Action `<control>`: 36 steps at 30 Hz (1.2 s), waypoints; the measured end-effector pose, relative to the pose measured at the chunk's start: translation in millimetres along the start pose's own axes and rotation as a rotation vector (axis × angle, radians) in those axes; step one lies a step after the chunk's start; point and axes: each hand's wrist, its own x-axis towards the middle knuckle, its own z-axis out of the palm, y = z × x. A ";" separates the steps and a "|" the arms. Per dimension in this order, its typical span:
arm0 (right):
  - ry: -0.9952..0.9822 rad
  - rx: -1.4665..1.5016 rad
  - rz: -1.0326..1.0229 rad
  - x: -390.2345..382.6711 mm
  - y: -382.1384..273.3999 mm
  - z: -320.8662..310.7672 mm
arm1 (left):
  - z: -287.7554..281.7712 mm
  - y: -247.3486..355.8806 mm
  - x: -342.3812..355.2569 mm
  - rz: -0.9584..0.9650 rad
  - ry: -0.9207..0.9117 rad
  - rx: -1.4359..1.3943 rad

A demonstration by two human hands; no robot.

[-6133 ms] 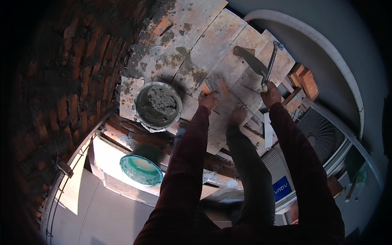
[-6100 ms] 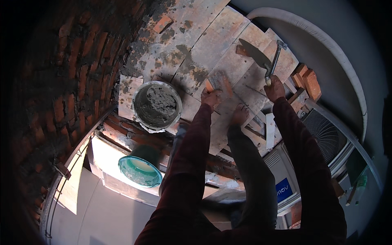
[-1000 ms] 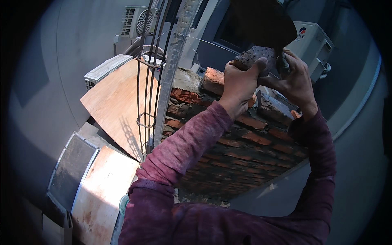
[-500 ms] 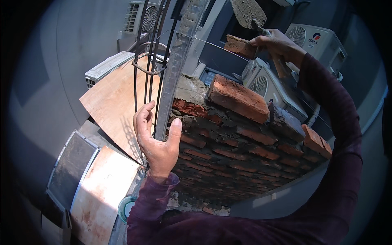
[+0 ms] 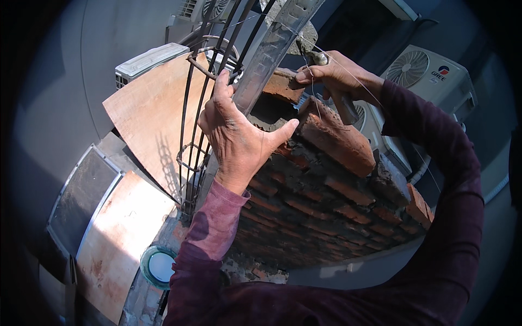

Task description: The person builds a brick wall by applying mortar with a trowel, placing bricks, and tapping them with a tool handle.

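Note:
My right hand is closed round a trowel, its wooden handle below the fingers and its mortar-smeared blade partly behind the metal post. The same hand also grips a broken brick, low over the mortared gap at the wall's top, beside the post. My left hand is open, thumb and fingers spread, at the near side of the post, nothing in it. A whole red brick lies on the brick wall, right of the gap. Thin string crosses near my right hand.
Upright steel bars with ties stand left of the post, before a plywood sheet. A green-rimmed bucket with pale liquid is at lower left. An air-conditioner unit stands at far right. More bricks top the wall's right end.
My right hand has brought the trowel and broken brick down and left to the gap beside the post. My left hand has moved up and right, nearer the gap. The view has shifted.

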 end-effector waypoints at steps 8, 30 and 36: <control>0.001 0.109 0.016 -6.0 -4.0 15.6 | 18.2 -6.0 13.5 0.005 0.060 -0.056; 0.603 0.669 -0.087 -3.3 -8.9 -83.8 | 17.9 -3.5 30.5 0.167 0.015 -0.217; 0.477 0.532 -0.297 -28.6 -33.8 -73.6 | 21.8 -2.4 29.8 0.166 0.008 -0.258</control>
